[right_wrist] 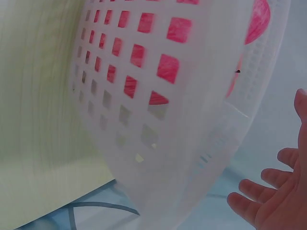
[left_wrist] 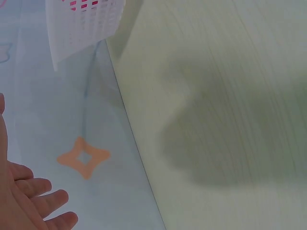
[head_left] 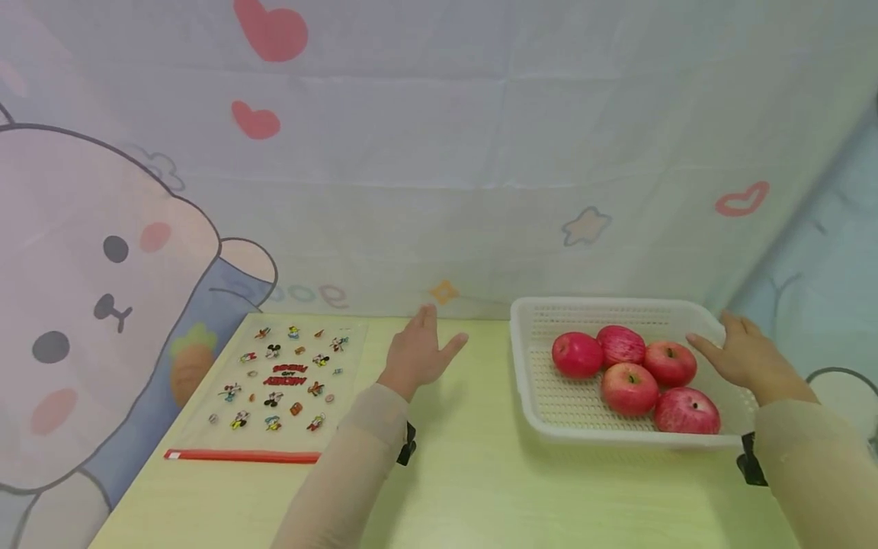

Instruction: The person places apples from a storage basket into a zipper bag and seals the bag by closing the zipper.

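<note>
A white plastic basket point(head_left: 524, 381) with perforated sides stands on the right of the table and holds several red apples point(head_left: 629, 389). My right hand point(head_left: 751, 362) is at the basket's right end, fingers straight and thumb spread. In the right wrist view, background shows between that hand point(right_wrist: 280, 196) and the basket wall point(right_wrist: 192, 124). To the left of the basket, my left hand point(head_left: 418, 354) is over the table with its thumb held out and nothing in it. A clear zip bag point(head_left: 350, 396) with cartoon prints and a red slider strip point(head_left: 254, 456) lies flat at the left.
The pale wood-grain table point(head_left: 473, 488) ends at the back against a hanging cloth point(head_left: 411, 191) printed with hearts and stars. A bear figure point(head_left: 103, 252) is printed on the cloth along the left side. More blue cloth point(head_left: 833, 282) hangs at the right.
</note>
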The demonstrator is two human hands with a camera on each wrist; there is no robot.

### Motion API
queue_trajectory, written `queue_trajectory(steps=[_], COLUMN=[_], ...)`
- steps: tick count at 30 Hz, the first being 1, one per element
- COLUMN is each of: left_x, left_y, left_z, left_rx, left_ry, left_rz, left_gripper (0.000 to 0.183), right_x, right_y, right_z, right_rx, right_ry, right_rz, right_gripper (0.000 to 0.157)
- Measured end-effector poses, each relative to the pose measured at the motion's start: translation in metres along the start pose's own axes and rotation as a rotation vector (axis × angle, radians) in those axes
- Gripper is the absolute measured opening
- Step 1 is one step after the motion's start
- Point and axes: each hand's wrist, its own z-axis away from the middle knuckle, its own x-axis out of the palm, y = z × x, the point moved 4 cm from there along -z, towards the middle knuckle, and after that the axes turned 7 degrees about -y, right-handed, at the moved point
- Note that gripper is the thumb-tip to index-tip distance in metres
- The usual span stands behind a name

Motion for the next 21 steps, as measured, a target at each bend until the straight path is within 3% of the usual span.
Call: queue_trajectory(steps=[6, 21], left_x=[0.006, 0.014], left_y=[0.012, 0.029], left_z=[-0.004, 0.0], left_rx=[0.022, -0.012], left_ry=[-0.005, -0.041], left_rz=[0.015, 0.085], left_gripper=[0.09, 0.089], right_x=[-0.001, -0.001], right_y=[0.009, 0.011], right_z=[0.006, 0.007], right_rx=[0.001, 0.034], right_ry=[0.005, -0.017], right_rz=[0.015, 0.01], right_gripper=[0.1, 0.093])
